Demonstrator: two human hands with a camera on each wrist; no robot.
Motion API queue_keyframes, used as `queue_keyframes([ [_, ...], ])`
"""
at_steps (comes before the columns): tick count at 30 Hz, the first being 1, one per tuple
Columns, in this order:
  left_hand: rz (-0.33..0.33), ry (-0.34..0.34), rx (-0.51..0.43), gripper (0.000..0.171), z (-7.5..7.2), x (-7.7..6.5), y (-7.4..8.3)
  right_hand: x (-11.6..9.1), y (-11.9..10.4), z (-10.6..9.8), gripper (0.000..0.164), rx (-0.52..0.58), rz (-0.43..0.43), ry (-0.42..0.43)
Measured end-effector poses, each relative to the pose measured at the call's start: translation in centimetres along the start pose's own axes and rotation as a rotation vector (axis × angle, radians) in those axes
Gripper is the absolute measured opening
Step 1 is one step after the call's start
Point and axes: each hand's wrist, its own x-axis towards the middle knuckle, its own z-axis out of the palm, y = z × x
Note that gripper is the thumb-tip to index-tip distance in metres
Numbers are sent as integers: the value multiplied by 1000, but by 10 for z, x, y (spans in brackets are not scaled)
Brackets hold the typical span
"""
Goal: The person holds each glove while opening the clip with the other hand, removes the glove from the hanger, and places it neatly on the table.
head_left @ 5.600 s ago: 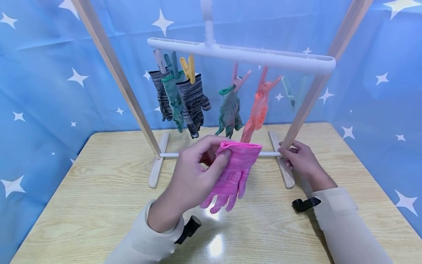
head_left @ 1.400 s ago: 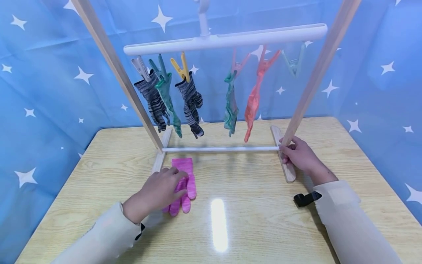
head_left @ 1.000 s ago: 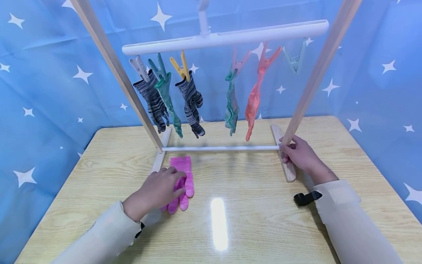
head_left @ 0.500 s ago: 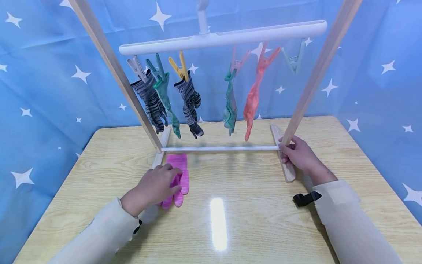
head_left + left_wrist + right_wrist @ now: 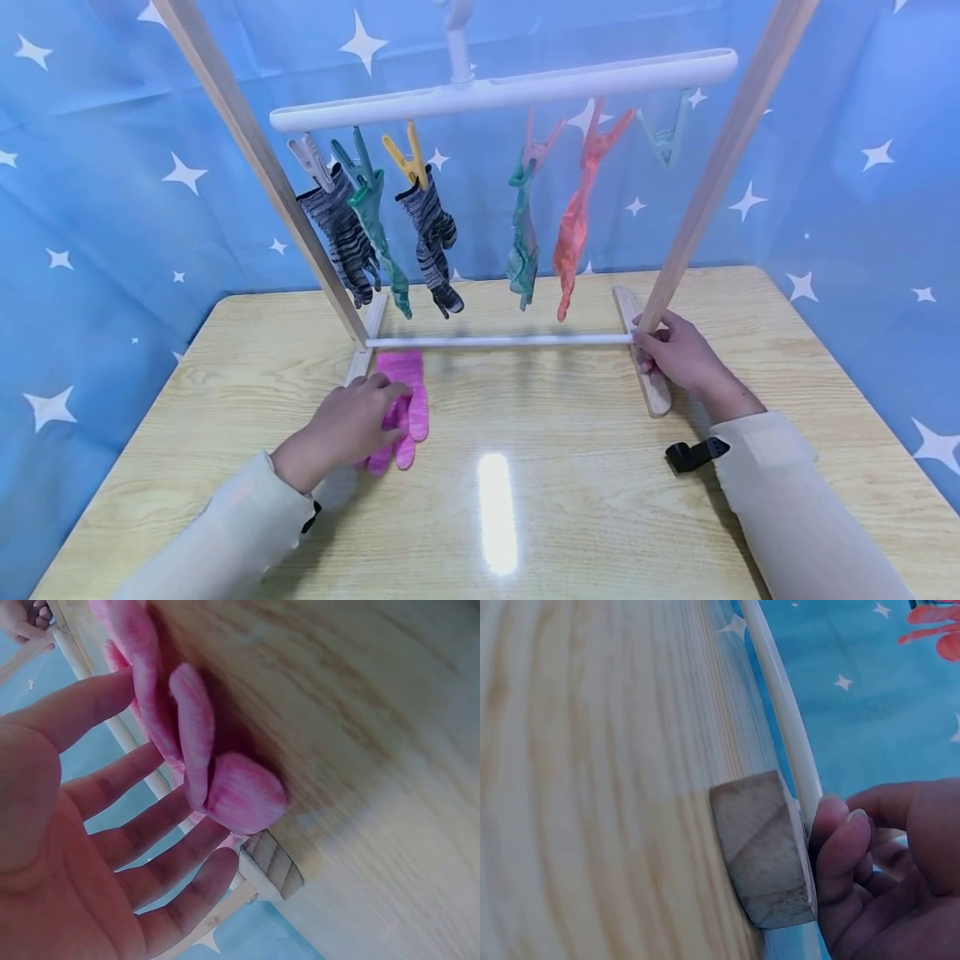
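A pink knit glove (image 5: 405,372) lies flat on the table near the rack's left foot, cuff toward the crossbar. My left hand (image 5: 348,421) rests over its left side, hiding part of it. In the left wrist view, that hand's loosely spread fingers touch the glove (image 5: 244,796), whose fingertips lift off the wood. At the right, my right hand (image 5: 682,358) holds the base of the rack's wooden post (image 5: 693,212) between thumb and fingers, just above the foot (image 5: 658,393). The right wrist view shows its curled fingers beside the foot's end (image 5: 765,855).
A white hanger (image 5: 510,92) hangs inside the rack. Clips hold two grey-black gloves (image 5: 429,237), two green gloves (image 5: 522,242) and a coral glove (image 5: 572,246). A pale green clip (image 5: 666,137) at the right bears nothing. A white crossbar (image 5: 498,341) joins the posts low down.
Earlier the left hand held the pink glove up by its cuff; now the glove lies on the table, shifted slightly leftward and back. The hanger has swung round. The right hand stays put.
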Motion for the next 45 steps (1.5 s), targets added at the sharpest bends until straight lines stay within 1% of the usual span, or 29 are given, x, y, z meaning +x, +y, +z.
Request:
queue_keyframes([
  [5,2,2,-12,46,0,-2,-1,1,1,0,48,4,5,-4],
  [10,12,23,-8,46,1,-2,-1,1,-1,-1,46,-7,4,10],
  [15,8,24,0,45,1,-4,1,0,-1,-1,45,-5,10,5],
  [17,7,41,9,44,0,-4,3,-1,0,-1,46,0,7,4],
  [20,11,94,21,41,-1,-3,7,-1,0,-1,47,7,4,0],
  [24,13,159,2,40,-2,-1,14,-2,0,0,46,6,2,2],
  [27,14,191,-27,38,-4,-1,23,-3,-1,0,45,4,-4,7],
  [29,27,226,-41,34,-5,-1,28,-3,-1,0,45,8,-9,9],
  [34,72,297,-84,32,-8,2,41,-3,-1,0,46,8,-3,11],
  [37,91,312,-112,34,-10,7,48,-3,0,-1,45,6,3,17],
  [40,87,316,-130,33,-11,11,55,-3,0,-1,44,6,-2,18],
  [42,87,327,-137,32,-12,14,59,-3,0,0,43,3,-5,15],
  [45,103,357,-171,30,-16,19,65,-3,-1,0,43,-5,-3,15],
])
